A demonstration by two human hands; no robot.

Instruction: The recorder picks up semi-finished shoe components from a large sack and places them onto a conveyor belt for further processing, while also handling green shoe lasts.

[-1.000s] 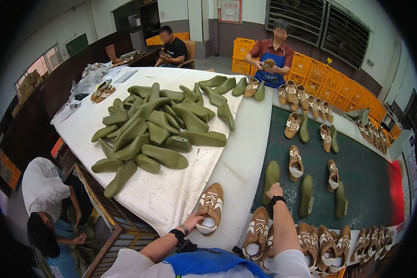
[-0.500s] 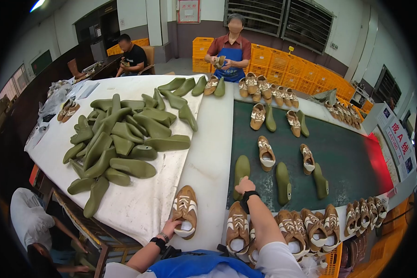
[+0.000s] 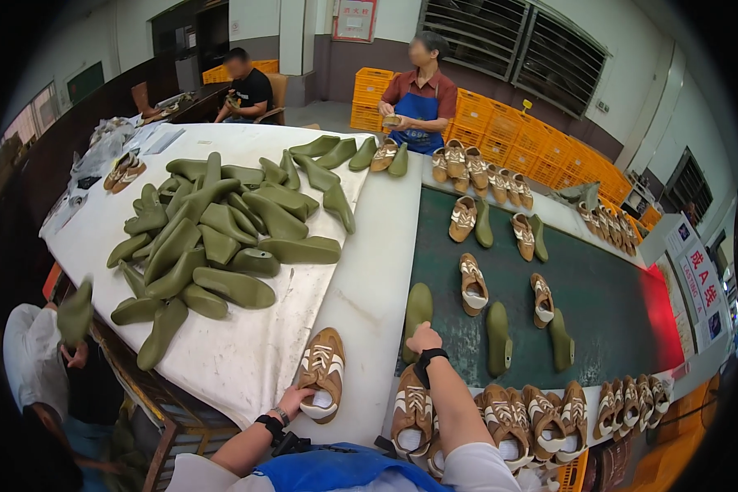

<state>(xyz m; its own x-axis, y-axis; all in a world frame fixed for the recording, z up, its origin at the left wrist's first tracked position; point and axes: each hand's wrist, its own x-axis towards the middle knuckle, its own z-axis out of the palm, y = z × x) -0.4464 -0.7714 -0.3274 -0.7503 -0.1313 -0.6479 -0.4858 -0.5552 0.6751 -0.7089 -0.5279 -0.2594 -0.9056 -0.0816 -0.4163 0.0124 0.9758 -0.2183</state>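
My left hand point(image 3: 293, 402) grips the heel collar of a brown sneaker point(image 3: 323, 361) with cream stripes, which rests on the white table edge with its toe pointing away. White stuffing shows in its opening. My right hand point(image 3: 423, 338) is closed on the heel end of a green shoe last point(image 3: 418, 307) at the near left of the dark green belt point(image 3: 459, 344). The fingertips there are partly hidden. Right of it, another green last point(image 3: 498, 338) lies on the belt, with a sneaker point(image 3: 473, 284) just beyond.
A large pile of green lasts point(image 3: 213, 238) covers the white table on my left. Sneakers point(image 3: 541, 418) line the belt's near edge. A co-worker in a blue apron point(image 3: 418, 107) stands across, before orange crates point(image 3: 500, 131). Another person point(image 3: 33, 353) is low at the left.
My hands stay on the same sneaker and last while the view shifts slightly. The person at the lower left now raises a green last. The aproned co-worker's head has turned aside.
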